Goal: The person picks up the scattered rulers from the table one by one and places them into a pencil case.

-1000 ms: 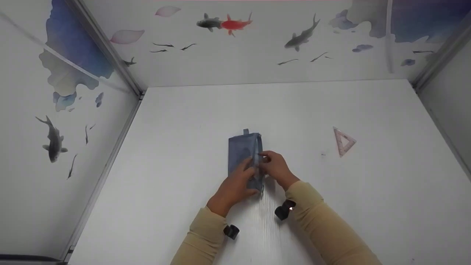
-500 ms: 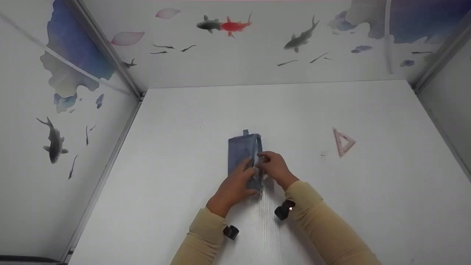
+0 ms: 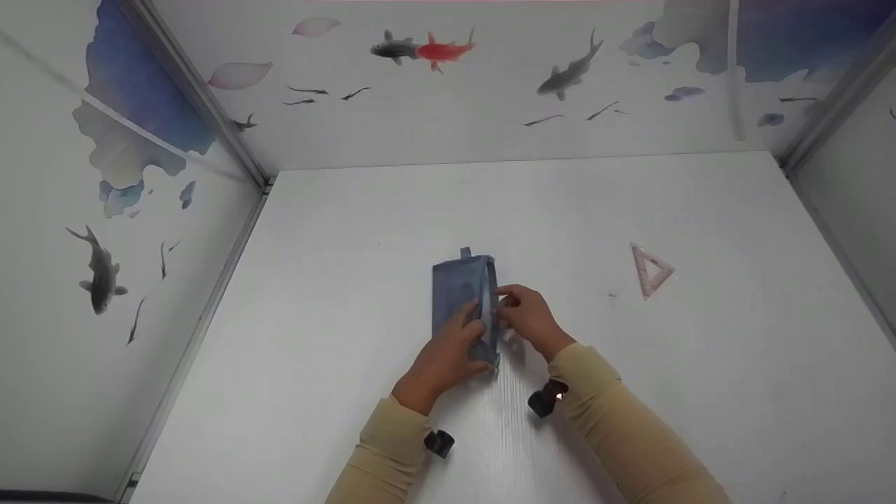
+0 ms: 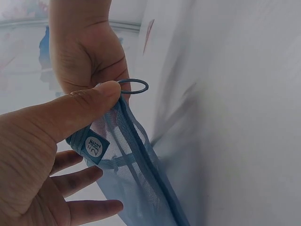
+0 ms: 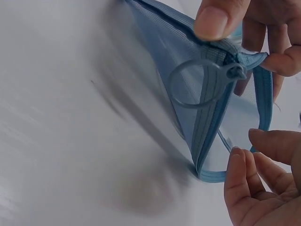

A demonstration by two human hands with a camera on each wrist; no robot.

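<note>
A blue mesh zip pouch (image 3: 451,283) stands tilted on the white table, its zippered mouth gaping toward the right. My left hand (image 3: 441,360) grips the pouch's near end, and in the left wrist view the thumb (image 4: 89,106) lies by the zipper's end. A pull ring (image 5: 174,84) hangs there, and a fabric tag (image 4: 96,147) with a white label is beside it. My right hand (image 3: 532,318) pinches the bound edge of the mouth between thumb and fingertips, as the right wrist view (image 5: 268,174) shows. Anything inside the pouch is hard to make out.
A pinkish transparent set square (image 3: 640,276) lies on the table (image 3: 560,210) to the right. Between it and the right hand is a small dark mark (image 3: 612,295). Walls with painted fish (image 3: 444,51) enclose the table at the back and sides.
The pouch's mouth gapes slightly wider, with the right hand a little farther right. My left hand keeps its grip. The whole head view has shifted very slightly.
</note>
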